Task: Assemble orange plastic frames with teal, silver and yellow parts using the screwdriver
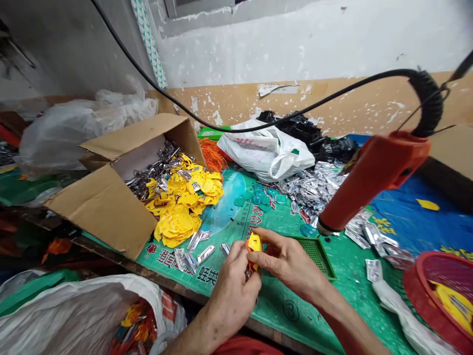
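Near the front of the green-covered table, my left hand [232,292] is closed around a small yellow plastic piece [254,242] with orange on its lower side. From the right, my right hand [291,260] pinches the same piece with thumb and fingers. Its lower part is hidden behind my fingers. Several silver metal strips [206,254] lie just left of my hands. Beyond them spreads a heap of yellow plastic pieces [179,224]. A green mesh tray [320,256] sits partly behind my right hand.
A tipped cardboard box [107,212] spills metal parts at left. An orange-red power tool [373,180] hangs at right on a black cable. Further back are a white bag [264,153] and silver parts [318,182]. A red basket [417,286] stands right; an open sack [74,315] lies front left.
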The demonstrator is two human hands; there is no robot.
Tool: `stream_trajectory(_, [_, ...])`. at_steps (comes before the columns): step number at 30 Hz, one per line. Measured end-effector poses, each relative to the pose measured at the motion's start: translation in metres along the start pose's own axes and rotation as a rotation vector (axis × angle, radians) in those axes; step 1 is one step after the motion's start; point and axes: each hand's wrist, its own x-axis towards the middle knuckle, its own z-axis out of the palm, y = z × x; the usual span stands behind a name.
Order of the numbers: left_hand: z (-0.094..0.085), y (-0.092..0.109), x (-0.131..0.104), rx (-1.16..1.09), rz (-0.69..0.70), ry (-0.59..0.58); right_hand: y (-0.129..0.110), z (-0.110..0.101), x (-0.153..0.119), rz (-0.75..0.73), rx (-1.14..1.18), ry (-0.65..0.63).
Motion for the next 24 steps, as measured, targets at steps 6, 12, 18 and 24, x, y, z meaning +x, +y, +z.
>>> stream_trajectory(6, [-0.002, 0.003, -0.003, 0.109, 0.085, -0.072, 0.025, -0.008, -0.005, 0.075, 0.531, -0.008])
stream_trajectory(12, [0.001, -0.005, -0.011, 0.347, 0.312, -0.064, 0.056, -0.003, -0.029, -0.147, 0.68, 0.208])
stream_trajectory(18, [0.007, -0.006, -0.019, 0.605, 0.518, -0.146, 0.067, 0.001, -0.04, -0.272, 0.597, 0.276])
stream_trajectory(24, [0.01, -0.016, -0.02, 0.726, 0.605, -0.142, 0.069, -0.001, -0.047, -0.278, 0.46, 0.292])
